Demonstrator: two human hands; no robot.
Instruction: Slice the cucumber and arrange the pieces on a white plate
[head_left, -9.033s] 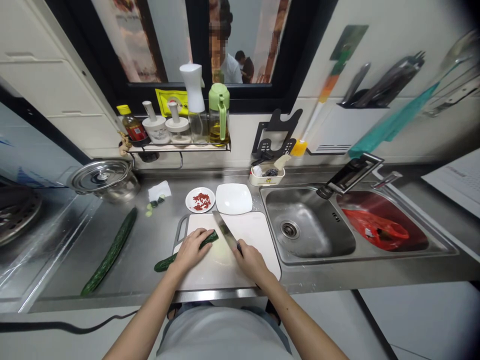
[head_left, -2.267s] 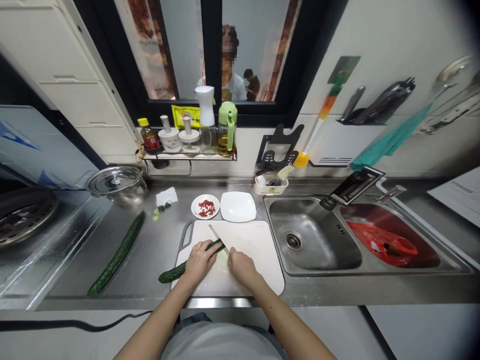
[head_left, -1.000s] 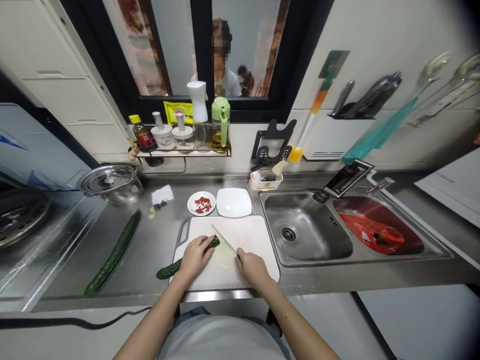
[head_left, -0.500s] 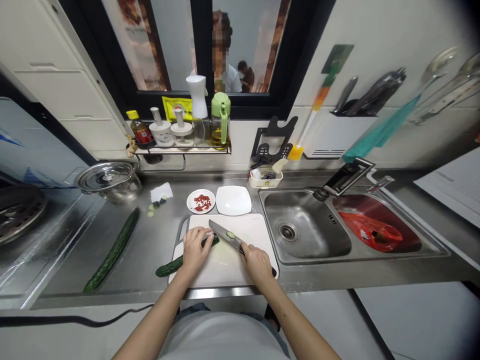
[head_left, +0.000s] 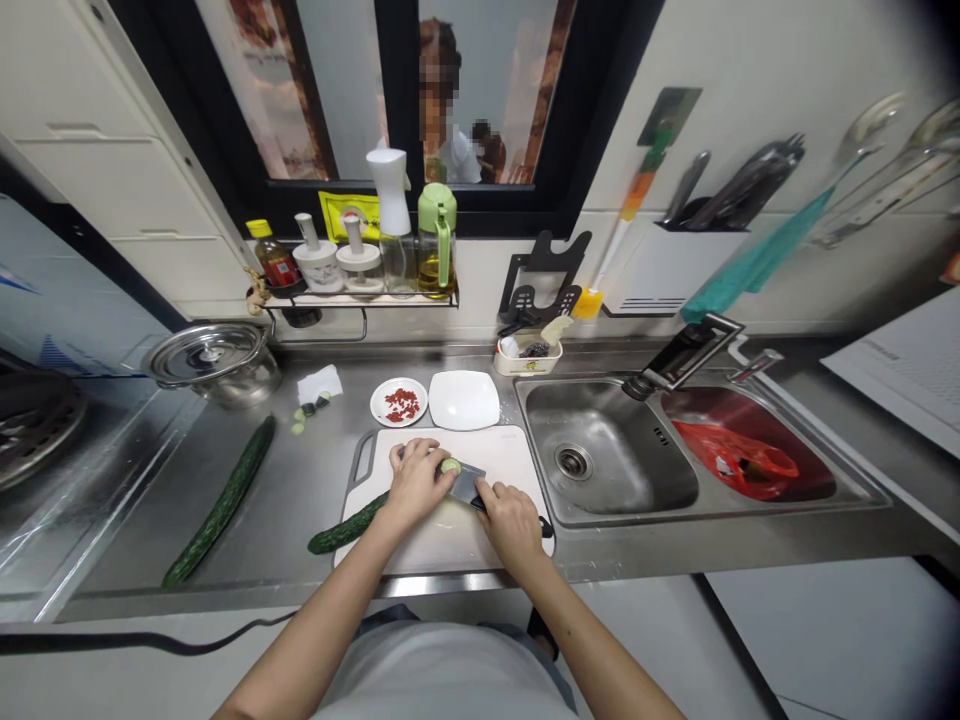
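Note:
My right hand [head_left: 511, 522] grips the handle of a kitchen knife [head_left: 468, 484], its blade flat over the white cutting board [head_left: 491, 548]. At the blade, my left hand [head_left: 412, 485] closes its thumb and forefinger on a pale green cucumber slice [head_left: 450, 466]. The other fingers of that hand curl over the far end of the blade and hide it. A cut cucumber [head_left: 346, 527] lies on the board's left side, partly under my left wrist and reaching past the edge.
A whole cucumber [head_left: 221, 515] lies on the steel counter at left. Behind the board stand a plate of red bits [head_left: 379, 412] and a white dish [head_left: 465, 402]. Cucumber pieces [head_left: 300, 415] lie by a white paper. To the right is a sink [head_left: 611, 490].
My left hand has moved from the cucumber up and right to the knife blade and the slice on it. The knife has turned a little; the cut cucumber stays on the board.

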